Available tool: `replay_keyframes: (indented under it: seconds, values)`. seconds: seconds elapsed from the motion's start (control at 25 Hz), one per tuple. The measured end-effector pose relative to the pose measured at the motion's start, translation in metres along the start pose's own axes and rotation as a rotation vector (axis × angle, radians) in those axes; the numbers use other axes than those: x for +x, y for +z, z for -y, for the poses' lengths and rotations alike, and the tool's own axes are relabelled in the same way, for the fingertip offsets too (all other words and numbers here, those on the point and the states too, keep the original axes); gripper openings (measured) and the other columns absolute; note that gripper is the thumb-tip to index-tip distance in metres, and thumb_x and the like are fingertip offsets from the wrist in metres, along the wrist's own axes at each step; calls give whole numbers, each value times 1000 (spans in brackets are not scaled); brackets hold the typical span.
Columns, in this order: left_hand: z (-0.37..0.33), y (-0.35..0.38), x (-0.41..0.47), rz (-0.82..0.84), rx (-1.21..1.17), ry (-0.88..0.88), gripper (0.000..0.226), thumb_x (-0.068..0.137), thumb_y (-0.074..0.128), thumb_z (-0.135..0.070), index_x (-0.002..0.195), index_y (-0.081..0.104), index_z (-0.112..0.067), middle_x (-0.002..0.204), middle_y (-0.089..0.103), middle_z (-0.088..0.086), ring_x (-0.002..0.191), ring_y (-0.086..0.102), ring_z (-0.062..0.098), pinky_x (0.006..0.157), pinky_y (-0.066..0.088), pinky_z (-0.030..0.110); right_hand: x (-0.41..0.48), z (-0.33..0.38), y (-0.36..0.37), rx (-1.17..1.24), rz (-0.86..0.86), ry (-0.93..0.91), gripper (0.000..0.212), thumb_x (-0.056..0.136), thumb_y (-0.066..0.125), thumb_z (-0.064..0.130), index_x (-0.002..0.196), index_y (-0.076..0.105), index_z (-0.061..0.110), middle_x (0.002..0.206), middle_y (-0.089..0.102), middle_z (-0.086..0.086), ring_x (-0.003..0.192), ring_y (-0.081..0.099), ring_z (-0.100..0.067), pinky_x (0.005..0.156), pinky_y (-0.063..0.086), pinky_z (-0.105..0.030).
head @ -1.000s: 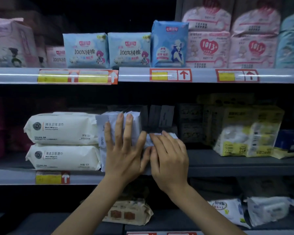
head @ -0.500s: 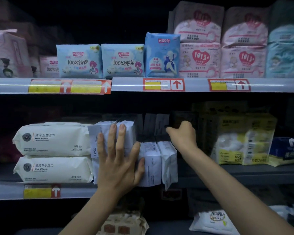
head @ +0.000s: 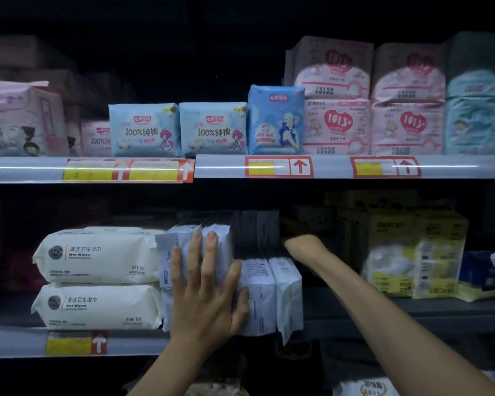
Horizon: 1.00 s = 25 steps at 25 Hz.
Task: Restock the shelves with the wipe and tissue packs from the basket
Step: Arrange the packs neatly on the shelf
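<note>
A row of slim white wipe packs (head: pixel 272 292) stands upright on the middle shelf (head: pixel 17 341). My left hand (head: pixel 206 290) presses flat against the front of the left packs, fingers straight and spread. Behind the row, more packs (head: pixel 255 232) stand in deep shadow. My right hand (head: pixel 300 242) reaches into the dark shelf just right of those shadowed packs; its fingers are lost in the gloom. The basket is out of view.
Two large white wet-wipe packs (head: pixel 97 255) are stacked left of the row. Yellow tissue bundles (head: pixel 412 252) and a dark blue pack (head: pixel 489 270) stand to the right. The upper shelf (head: pixel 340 167) carries blue and pink packs. A further pack (head: pixel 366 388) lies on the shelf below.
My right hand left the front of the white packs and went up and back into the shelf. The left hand stays pressed on the row. The camera tilted upward.
</note>
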<state>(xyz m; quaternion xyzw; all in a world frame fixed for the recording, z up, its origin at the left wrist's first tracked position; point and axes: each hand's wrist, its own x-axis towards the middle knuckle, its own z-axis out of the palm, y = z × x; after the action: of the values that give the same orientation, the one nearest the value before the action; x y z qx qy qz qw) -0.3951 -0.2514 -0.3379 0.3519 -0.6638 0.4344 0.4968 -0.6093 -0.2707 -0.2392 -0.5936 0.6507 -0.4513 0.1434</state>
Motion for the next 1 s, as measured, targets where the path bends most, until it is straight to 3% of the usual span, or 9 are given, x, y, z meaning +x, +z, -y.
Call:
replay_keyframes:
  seconds: [0.08, 0.12, 0.24, 0.36, 0.48, 0.6, 0.68, 0.88, 1.0]
  values:
    - [0, -2, 1, 37, 6, 2, 45, 94, 50, -44, 110, 77, -11, 160, 26, 28, 152, 23, 52, 117, 20, 75, -21, 3, -2, 66, 24, 131, 15, 93, 53, 3, 93, 67, 5, 93, 67, -8, 85, 65, -23, 66, 50, -29]
    - [0, -3, 2, 51, 10, 4, 45, 94, 50, -44, 111, 77, -12, 160, 26, 27, 152, 23, 51, 117, 20, 75, -28, 4, -2, 53, 30, 141, 13, 92, 52, 4, 84, 62, 5, 85, 64, -8, 78, 63, -22, 62, 48, -29]
    - [0, -9, 6, 73, 5, -1, 47, 93, 53, -44, 126, 68, -14, 163, 24, 25, 153, 21, 50, 117, 21, 74, -47, 11, 1, 47, 24, 54, 11, 94, 57, 10, 99, 65, 6, 99, 71, -12, 90, 70, -26, 74, 56, -36]
    - [-2, -24, 9, 115, -8, -9, 69, 92, 57, -44, 153, 41, -16, 168, 21, 22, 156, 19, 45, 118, 21, 72, -78, 18, 4, -55, 15, -99, 22, 102, 56, 30, 117, 67, 19, 110, 72, 1, 100, 69, -19, 86, 56, -36]
    - [6, -40, 7, 116, 34, -69, 82, 95, 57, -48, 161, 31, -8, 169, 23, 19, 157, 22, 39, 121, 16, 70, -110, 14, 18, -315, -262, -334, 37, 106, 43, 44, 116, 73, 24, 116, 71, 4, 109, 65, -19, 93, 53, -41]
    - [9, -42, 5, 101, 18, -199, 73, 103, 40, -51, 161, 29, -8, 169, 20, 20, 158, 18, 40, 122, 12, 70, -127, 4, 44, -320, -542, -571, 43, 107, 38, 37, 110, 75, 17, 116, 72, -1, 113, 65, -23, 95, 49, -42]
    - [4, -29, 6, 89, -14, -217, 75, 103, 39, -50, 162, 25, -6, 170, 17, 22, 158, 15, 43, 122, 12, 70, -120, -8, 67, -431, -627, -669, 44, 108, 38, 33, 121, 73, 11, 129, 70, -11, 128, 61, -31, 103, 48, -47]
    - [5, -2, 4, 90, 5, -187, 77, 102, 38, -50, 161, 24, -4, 169, 16, 24, 157, 14, 46, 124, 9, 67, -90, -27, 94, -562, -705, -706, 53, 111, 31, 35, 138, 65, 5, 141, 64, -12, 140, 53, -33, 103, 47, -49]
    - [0, -20, 7, 162, -4, -215, 77, 103, 38, -53, 161, 24, -4, 170, 14, 22, 158, 12, 43, 122, 14, 70, -104, -20, 89, -577, -646, -657, 54, 111, 26, 36, 144, 60, 9, 145, 61, -12, 142, 50, -32, 106, 46, -51]
